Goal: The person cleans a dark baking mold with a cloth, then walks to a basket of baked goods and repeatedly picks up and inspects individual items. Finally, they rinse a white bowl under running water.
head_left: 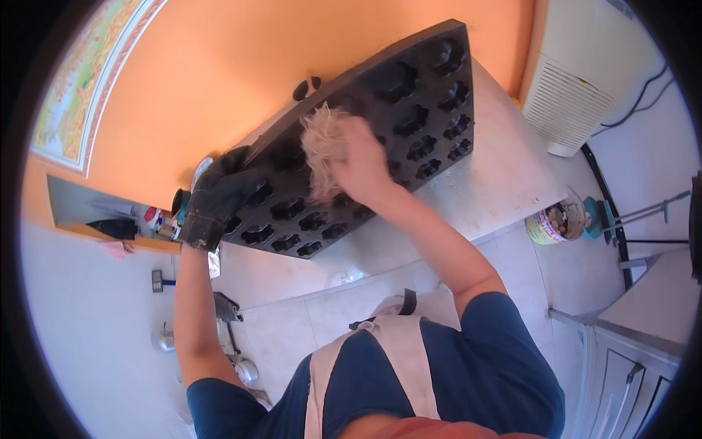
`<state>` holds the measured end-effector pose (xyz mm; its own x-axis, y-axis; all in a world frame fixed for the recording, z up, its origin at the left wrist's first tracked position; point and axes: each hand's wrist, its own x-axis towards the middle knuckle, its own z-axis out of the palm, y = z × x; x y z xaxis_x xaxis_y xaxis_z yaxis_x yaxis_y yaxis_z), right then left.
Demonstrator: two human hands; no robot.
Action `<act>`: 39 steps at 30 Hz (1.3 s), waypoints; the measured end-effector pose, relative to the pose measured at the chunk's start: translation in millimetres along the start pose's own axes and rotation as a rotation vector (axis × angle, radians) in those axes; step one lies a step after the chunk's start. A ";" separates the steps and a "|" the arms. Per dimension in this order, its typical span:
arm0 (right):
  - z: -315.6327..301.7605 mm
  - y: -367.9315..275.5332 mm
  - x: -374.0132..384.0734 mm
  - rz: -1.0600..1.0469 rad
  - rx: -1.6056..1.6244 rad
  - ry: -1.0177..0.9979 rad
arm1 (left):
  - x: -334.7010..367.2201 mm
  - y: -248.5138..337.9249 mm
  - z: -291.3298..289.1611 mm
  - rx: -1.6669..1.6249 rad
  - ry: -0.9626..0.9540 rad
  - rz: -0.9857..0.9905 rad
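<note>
Gloved left hand grips the black mould tray tilted on the tabletop; right hand presses a fibre wad mid-tray, probably with most cavities left unwiped

Black multi-cavity mould tray tilted on pale worktop, against orange wall; left hand at tray's left edge, right hand on tray with fibre wad.

Black mould tray on pale counter.
</note>
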<state>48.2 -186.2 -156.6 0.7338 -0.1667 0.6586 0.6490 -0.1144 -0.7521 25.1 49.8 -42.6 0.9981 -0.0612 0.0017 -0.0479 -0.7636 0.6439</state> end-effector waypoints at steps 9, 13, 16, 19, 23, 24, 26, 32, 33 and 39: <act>-48.4 51.5 -86.1 0.631 0.517 -0.076 | -6.5 18.6 1.7 -0.026 -0.058 0.001; -102.9 103.2 -80.2 0.745 0.489 0.240 | -9.4 21.1 3.5 -0.124 0.006 -0.014; -135.1 174.0 -44.3 0.381 -0.100 0.200 | -0.6 23.5 3.6 -0.176 -0.028 -0.039; -155.5 199.6 -38.3 0.255 -0.581 0.017 | 5.1 21.6 2.8 -0.139 -0.047 -0.059; -178.7 199.8 -47.5 0.719 -0.445 -0.255 | 7.0 1.8 -5.3 -0.103 -0.008 -0.097; -187.3 204.9 -52.6 0.751 -0.272 -0.090 | 10.9 3.3 -1.8 -0.164 -0.017 -0.102; -196.9 226.2 -77.1 0.803 0.088 0.237 | 13.2 9.9 4.9 -0.277 -0.048 -0.124; -132.9 270.6 -92.5 0.567 -0.453 0.087 | 20.4 -21.6 -1.3 -0.019 0.090 0.182; -125.4 267.5 -93.2 0.545 -0.536 -0.004 | 20.5 -24.5 -2.6 -0.023 0.092 0.169; -135.6 239.2 -76.0 0.584 -0.741 -0.218 | 14.7 -21.5 -10.2 -0.165 0.070 -0.056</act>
<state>120.5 -333.8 -389.8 0.9701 -0.2161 0.1102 -0.0660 -0.6723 -0.7374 41.3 71.9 -48.6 0.9995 0.0280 0.0114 0.0094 -0.6483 0.7613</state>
